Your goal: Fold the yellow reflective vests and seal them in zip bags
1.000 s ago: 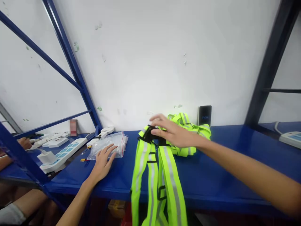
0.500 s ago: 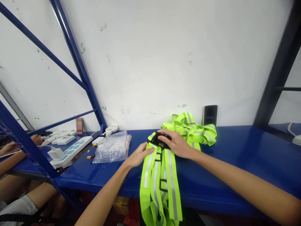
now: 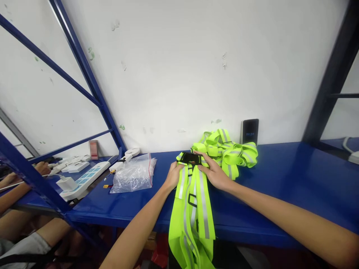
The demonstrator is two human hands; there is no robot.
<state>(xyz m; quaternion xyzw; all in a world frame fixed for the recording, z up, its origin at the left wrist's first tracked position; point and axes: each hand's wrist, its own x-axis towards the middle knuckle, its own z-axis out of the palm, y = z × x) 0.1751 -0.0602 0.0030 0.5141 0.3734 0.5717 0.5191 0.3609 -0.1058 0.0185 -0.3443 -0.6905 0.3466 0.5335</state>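
Note:
Both my hands hold a neon-yellow reflective strap vest [image 3: 193, 209] with grey stripes and black buckles. My left hand [image 3: 173, 177] grips its upper left side, with the fingers partly hidden behind the straps. On the right, my right hand [image 3: 214, 172] pinches the top edge beside a black panel [image 3: 190, 158], thumb in front. The long straps hang down over the table's front edge. Just behind my right hand lies a loose heap of the same kind of yellow reflective straps [image 3: 224, 151].
Left of my hands are a clear plastic bag [image 3: 133, 175], a small white fan [image 3: 131, 152] and a power strip [image 3: 85, 181]. A phone [image 3: 249, 131] leans on the wall behind the blue table [image 3: 280, 179]. Another person's hand [image 3: 42, 168] is at far left, beyond a blue post [image 3: 33, 179].
My right hand has shifted from on top of the black panel to its right edge, uncovering it. My left hand has slid slightly up and right along the straps.

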